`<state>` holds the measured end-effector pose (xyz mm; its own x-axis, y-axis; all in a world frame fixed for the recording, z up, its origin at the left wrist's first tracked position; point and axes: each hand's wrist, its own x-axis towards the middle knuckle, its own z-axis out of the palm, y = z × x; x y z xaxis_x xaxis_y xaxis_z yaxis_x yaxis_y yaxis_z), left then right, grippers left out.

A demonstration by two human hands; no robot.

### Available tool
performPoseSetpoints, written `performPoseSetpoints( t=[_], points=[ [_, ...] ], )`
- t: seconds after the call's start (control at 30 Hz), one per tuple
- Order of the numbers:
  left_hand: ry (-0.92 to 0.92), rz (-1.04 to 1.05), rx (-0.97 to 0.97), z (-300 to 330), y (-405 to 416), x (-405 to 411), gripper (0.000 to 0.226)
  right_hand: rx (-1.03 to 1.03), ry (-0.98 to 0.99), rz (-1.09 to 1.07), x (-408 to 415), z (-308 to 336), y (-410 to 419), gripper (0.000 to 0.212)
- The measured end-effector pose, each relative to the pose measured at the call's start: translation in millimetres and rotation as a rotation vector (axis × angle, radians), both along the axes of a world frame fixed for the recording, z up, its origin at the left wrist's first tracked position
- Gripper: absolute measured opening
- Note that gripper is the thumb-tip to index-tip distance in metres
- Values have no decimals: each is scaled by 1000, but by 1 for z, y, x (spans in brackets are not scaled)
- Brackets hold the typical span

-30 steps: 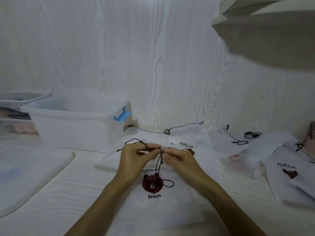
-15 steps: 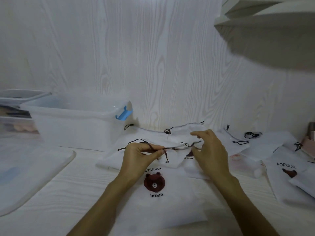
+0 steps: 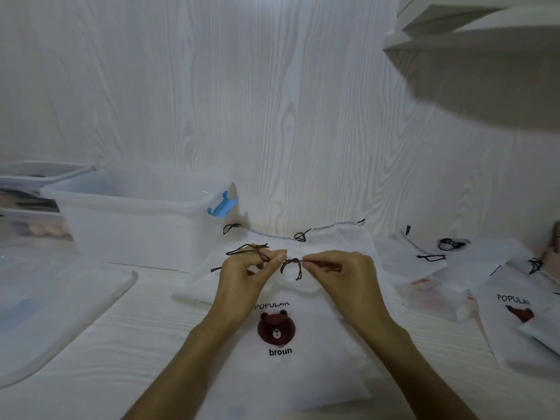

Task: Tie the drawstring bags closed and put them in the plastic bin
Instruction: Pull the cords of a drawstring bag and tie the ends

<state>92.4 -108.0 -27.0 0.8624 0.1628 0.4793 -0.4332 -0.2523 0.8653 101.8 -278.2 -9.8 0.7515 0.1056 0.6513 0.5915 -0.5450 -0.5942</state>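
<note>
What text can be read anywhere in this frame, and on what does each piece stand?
"POPULAR": bear bag under the hands, above the bear face, top edge partly hidden.
"broun": same bag, below the bear.
"POPULAR": right bag, last letter blurred.
Black-print bag at back right: a picture only, no legible words.

Dim, soft, wide-angle edge distortion

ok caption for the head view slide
Both hands, left and right, pinch the dark drawstring of a bear-print bag, clear plastic bin nearby.

A pale wood-grain wall [image 3: 272, 101] is seen behind the table [image 3: 91, 359]; a shelf [image 3: 472, 34] hangs upper right.
</note>
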Motion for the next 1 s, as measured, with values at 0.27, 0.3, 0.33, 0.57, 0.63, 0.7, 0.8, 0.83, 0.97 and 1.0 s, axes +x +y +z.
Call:
performPoseSetpoints(
  t=[0.27,0.3,0.33,0.57,0.63,0.7,0.8,0.83,0.97,1.0],
  points=[
    [191,81,-357,12,4,-2,29,124,-51,20,3,3,-14,14],
    [249,63,-453,12,4,-2,29,119,-86,21,2,5,-15,15],
    [299,39,-559,13,5,-2,28,103,-116,28,1,6,-15,16],
    [497,-192,-1285,15,6,-2,23,38,87,173,-10,2,0,26],
    [530,-263,-1329,13,4,0,30,-18,68,127,-8,-2,6,32],
    [544,-311,-1273,11,2,0,42,-18,22,92,-7,-2,9,24],
    [471,-194,-946,9,-7,-2,44,34,-18,72,-7,0,8,13],
    [419,-125,-797,7,-11,-3,39,51,-19,66,-7,1,7,11],
    [174,-41,-252,-1,-20,-6,46,139,27,28,-6,6,6,5],
    [122,-32,-119,-5,-21,-5,52,164,45,25,-6,5,6,5]
  ],
)
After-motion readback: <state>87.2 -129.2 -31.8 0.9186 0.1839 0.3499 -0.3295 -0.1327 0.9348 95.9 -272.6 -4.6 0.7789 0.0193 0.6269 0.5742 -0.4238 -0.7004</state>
